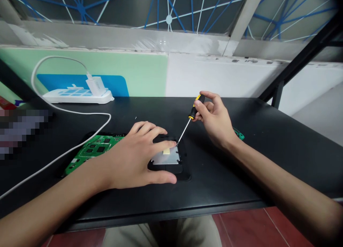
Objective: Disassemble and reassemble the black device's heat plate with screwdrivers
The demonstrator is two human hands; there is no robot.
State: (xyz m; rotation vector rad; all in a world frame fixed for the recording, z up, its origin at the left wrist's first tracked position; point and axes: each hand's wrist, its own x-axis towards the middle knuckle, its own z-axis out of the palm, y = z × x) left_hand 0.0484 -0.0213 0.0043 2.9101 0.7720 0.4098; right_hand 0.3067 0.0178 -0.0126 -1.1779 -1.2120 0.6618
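Note:
My right hand grips a black and yellow screwdriver by its handle. The shaft slants down to the left, and its tip meets the upper right corner of a silver metal plate. That plate sits in a black casing on the table and has a small pale yellow pad on it. Spread over the casing, my left hand is open, with one fingertip close beside the screwdriver tip. A green circuit board lies under and left of my left wrist, partly hidden by it.
A white power strip with a plugged-in charger stands at the back left of the black table. Its white cable loops across the left side. Behind my right wrist, a green object is partly hidden.

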